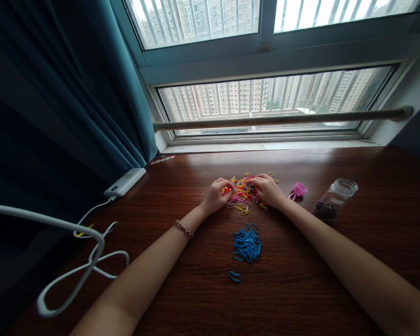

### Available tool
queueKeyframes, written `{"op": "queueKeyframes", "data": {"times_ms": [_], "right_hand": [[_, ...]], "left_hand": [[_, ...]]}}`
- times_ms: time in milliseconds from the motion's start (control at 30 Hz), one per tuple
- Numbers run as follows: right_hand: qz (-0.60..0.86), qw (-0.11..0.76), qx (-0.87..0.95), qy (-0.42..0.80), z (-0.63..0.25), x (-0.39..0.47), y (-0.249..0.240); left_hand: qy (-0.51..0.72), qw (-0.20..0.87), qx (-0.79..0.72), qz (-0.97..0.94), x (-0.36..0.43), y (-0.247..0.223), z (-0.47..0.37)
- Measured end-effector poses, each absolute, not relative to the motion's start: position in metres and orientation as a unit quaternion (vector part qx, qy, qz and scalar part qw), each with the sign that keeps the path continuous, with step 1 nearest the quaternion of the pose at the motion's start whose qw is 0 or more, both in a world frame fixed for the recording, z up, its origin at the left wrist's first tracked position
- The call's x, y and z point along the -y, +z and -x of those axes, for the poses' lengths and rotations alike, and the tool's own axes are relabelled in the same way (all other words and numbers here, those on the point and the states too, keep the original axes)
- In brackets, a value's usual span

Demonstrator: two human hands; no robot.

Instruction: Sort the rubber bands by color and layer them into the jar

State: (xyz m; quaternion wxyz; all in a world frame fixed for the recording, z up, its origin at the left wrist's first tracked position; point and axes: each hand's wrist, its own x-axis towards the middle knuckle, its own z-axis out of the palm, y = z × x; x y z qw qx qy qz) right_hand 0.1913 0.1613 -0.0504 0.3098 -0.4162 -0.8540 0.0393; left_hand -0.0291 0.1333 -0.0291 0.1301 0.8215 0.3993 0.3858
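Observation:
A pile of small multicoloured rubber bands [243, 192], mostly yellow, pink, red and orange, lies on the dark wooden table. My left hand [217, 195] is curled at the pile's left edge, with several bright bands showing inside its fingers. From the right, my right hand [267, 189] reaches into the pile with its fingers pinched together; what lies between the fingertips is hidden. Nearer to me sits a separate heap of blue rubber bands [247, 243]. One single blue rubber band [234, 276] lies apart, just in front of that heap.
Right of my right hand are a small pink cup-shaped piece with a loop [299, 189] and a clear jar [336, 199] with a dark lower part. At left, a white power strip [126, 182] and white cable [97, 249] lie by the curtain [126, 116]. A window stands behind.

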Motion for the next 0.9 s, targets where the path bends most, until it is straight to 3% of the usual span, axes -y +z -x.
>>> {"op": "queueKeyframes", "data": {"times_ms": [100, 233, 333, 500, 633, 767, 900], "right_hand": [[0.446, 0.296, 0.845, 0.019, -0.192, -0.161, -0.053], [0.467, 0.276, 0.840, 0.011, -0.192, -0.160, -0.054], [0.478, 0.268, 0.837, 0.008, -0.191, -0.159, -0.053], [0.482, 0.293, 0.825, 0.035, -0.191, -0.162, -0.054], [0.499, 0.334, 0.798, 0.062, -0.193, -0.167, -0.054], [0.535, 0.350, 0.767, 0.054, -0.195, -0.165, -0.053], [0.535, 0.337, 0.774, 0.048, -0.194, -0.162, -0.054]], "left_hand": [[0.371, 0.214, -0.359, -0.829, -0.121, -0.020, 0.019], [0.219, 0.341, -0.243, -0.881, -0.101, -0.010, 0.001], [0.143, 0.366, -0.177, -0.902, -0.093, -0.007, -0.007], [0.121, 0.367, -0.157, -0.909, -0.093, -0.006, -0.006], [0.212, 0.312, -0.237, -0.895, -0.104, -0.007, 0.001], [0.349, 0.132, -0.381, -0.846, -0.126, -0.016, 0.017], [0.258, 0.035, -0.443, -0.858, -0.145, -0.031, 0.035]]}}
